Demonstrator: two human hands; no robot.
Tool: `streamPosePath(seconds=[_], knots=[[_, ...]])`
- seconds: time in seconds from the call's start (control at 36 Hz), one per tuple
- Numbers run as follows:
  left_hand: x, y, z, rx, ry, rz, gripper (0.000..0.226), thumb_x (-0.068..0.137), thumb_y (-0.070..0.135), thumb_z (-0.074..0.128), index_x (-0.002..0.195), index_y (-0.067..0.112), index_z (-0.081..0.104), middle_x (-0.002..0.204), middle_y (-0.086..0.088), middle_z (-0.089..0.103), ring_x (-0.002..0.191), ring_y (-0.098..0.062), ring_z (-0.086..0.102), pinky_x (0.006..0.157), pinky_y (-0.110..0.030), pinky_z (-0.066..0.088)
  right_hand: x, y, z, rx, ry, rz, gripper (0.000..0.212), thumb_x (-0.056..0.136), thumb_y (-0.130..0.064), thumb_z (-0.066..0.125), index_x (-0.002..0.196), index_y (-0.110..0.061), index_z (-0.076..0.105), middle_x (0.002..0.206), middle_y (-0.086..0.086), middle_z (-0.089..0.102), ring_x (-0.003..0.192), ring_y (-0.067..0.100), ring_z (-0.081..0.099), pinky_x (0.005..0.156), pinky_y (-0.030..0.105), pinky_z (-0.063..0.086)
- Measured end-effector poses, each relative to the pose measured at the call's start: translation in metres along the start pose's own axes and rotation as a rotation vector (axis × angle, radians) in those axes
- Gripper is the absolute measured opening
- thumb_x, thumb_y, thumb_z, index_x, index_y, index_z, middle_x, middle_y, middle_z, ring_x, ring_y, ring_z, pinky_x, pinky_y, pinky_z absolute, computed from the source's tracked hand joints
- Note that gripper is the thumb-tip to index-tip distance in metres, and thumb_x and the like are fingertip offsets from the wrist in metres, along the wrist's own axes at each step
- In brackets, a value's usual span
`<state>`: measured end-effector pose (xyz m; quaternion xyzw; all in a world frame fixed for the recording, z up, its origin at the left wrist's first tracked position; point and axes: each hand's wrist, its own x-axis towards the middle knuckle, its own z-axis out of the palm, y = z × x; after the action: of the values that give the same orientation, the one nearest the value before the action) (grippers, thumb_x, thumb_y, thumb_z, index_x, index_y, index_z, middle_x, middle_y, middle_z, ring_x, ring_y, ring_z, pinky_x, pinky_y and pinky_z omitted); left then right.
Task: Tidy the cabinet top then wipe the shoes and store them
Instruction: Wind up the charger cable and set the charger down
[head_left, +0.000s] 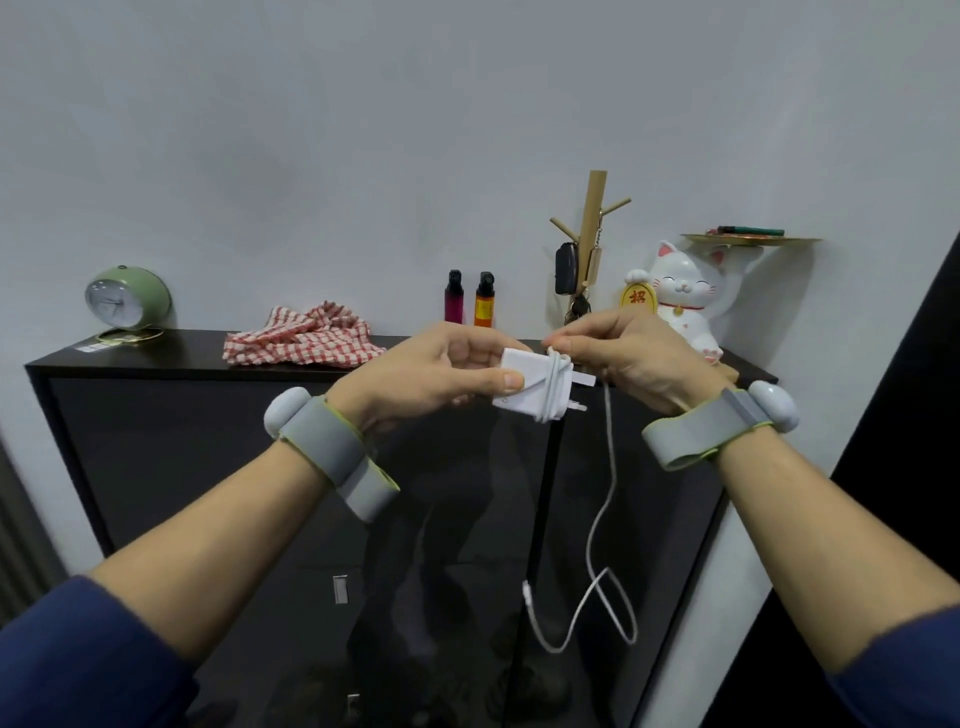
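Both bare: left hand, right hand, forearms too. Left sleeve at seven o'clock and right sleeve at five o'clock, dark blue. Grey, yellow-green-edged left strap and right strap, each with a rounded white pod outside.
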<state>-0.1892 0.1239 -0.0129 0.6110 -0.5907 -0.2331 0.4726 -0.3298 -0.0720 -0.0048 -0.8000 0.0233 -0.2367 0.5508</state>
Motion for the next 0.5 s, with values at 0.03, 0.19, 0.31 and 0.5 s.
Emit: streamPosePath(seconds=[0.03,0.19,0.31,0.5], knots=[[0.000,-0.001,0.001,-0.030,0.005,0.007,0.038,0.087,0.026,0.068,0.123,0.013,0.067,0.107,-0.005,0.073,0.084,-0.004,0.063,0.059,-0.013,0.043,-0.002,0.004,0.001,0.049,-0.009,0.019,0.031,0.071,-0.027,0.080,0.094,-0.006,0.079,0.099,0.025,0.071,0.090,0.034,0.062,0.096,0.059,0.044],[0.004,-0.005,0.008,-0.151,0.067,0.068,0.035,0.092,0.027,0.063,0.123,0.011,0.066,0.097,-0.004,0.067,0.073,-0.009,0.055,0.060,-0.018,0.040,-0.011,0.024,0.023,0.395,0.046,0.056,0.015,0.091,0.001,0.055,0.095,0.007,0.068,0.071,0.012,0.062,0.051,0.009,0.048,0.047,0.020,0.031],[0.011,-0.006,0.012,-0.259,0.144,0.123,0.034,0.092,0.024,0.066,0.123,0.011,0.067,0.098,-0.007,0.067,0.071,-0.011,0.052,0.061,-0.020,0.042,-0.010,0.030,0.034,0.540,0.076,0.048,0.032,0.097,0.004,0.045,0.085,-0.008,0.073,0.066,0.005,0.053,0.051,0.009,0.038,0.043,0.017,0.023],[0.020,-0.004,0.015,-0.188,0.267,0.125,0.028,0.094,0.019,0.064,0.120,0.009,0.067,0.109,-0.014,0.072,0.088,-0.021,0.060,0.068,-0.029,0.045,-0.013,0.028,0.037,0.488,0.092,0.126,0.022,0.101,-0.001,0.044,0.117,0.002,0.059,0.070,0.007,0.053,0.051,0.007,0.035,0.034,0.014,0.021]])
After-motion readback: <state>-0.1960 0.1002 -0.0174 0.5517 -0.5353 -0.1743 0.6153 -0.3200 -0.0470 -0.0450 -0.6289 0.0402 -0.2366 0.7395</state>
